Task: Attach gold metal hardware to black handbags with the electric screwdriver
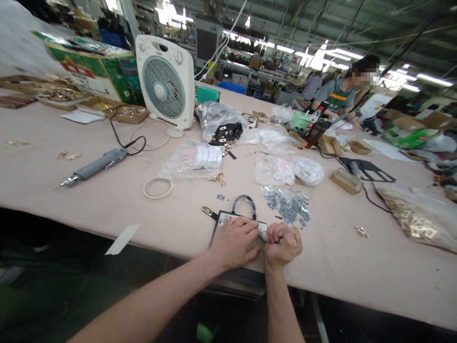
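A dark bag (215, 234) with a pale panel on top and a dark, plastic-wrapped looped handle (244, 196) lies at the table's front edge. A strap with a gold-coloured metal piece (207, 210) sticks out at its left. My left hand (237, 241) rests spread over the bag's panel, fingers pointing right. Beside it my right hand (283, 244) is closed in a fist around a small light-coloured tool, whose end meets the panel's right part. Most of that tool is hidden by the fingers. Thin grey metal plates (288, 205) are heaped beyond my right hand.
A grey electric screwdriver (96, 164), a tape roll (158, 188) and a white fan (166, 81) stand or lie to the left. Plastic bags (200, 159) and small gold parts (218, 178) are beyond the bag. Another person (337, 95) works at the back right.
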Tool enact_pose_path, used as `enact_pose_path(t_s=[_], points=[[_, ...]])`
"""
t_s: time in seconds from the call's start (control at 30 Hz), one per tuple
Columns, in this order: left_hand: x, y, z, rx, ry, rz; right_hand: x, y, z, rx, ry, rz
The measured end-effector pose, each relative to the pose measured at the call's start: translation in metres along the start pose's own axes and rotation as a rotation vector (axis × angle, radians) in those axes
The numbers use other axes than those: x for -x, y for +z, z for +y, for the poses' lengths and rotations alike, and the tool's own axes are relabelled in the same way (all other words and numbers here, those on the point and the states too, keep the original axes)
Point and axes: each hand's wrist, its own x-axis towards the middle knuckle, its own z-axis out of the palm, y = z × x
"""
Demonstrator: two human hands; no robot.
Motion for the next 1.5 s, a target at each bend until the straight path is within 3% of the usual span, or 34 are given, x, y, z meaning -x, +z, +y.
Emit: enact_pose_path(t_s=[0.3, 0.4, 0.6, 0.77, 0.93, 1.13, 1.3, 1.5], points=[[0.001, 0.000, 0.000, 0.021, -0.023, 0.004, -0.023, 0.017, 0.012, 0.304, 0.224, -0.098], [0.002, -0.002, -0.001, 0.015, 0.017, 0.016, -0.029, 0.015, 0.013, 0.271, 0.278, -0.103], [0.006, 0.000, -0.006, -0.036, 0.103, 0.064, -0.047, -0.011, 0.004, 0.000, 0.430, 0.018], [0.005, 0.005, -0.007, -0.037, 0.110, 0.078, -0.063, -0.006, -0.003, -0.088, 0.376, 0.087], [0.004, 0.005, -0.007, -0.048, 0.089, 0.069, -0.063, 0.014, 0.014, 0.014, 0.425, -0.019], [0.004, 0.004, -0.004, -0.065, 0.058, 0.057, -0.058, 0.013, 0.024, 0.048, 0.466, -0.114], [0.003, 0.001, -0.001, -0.035, 0.033, 0.050, -0.038, 0.006, 0.018, 0.202, 0.274, -0.294], [0.003, -0.001, -0.002, -0.017, 0.030, 0.033, -0.036, 0.003, 0.000, 0.052, 0.198, -0.239]])
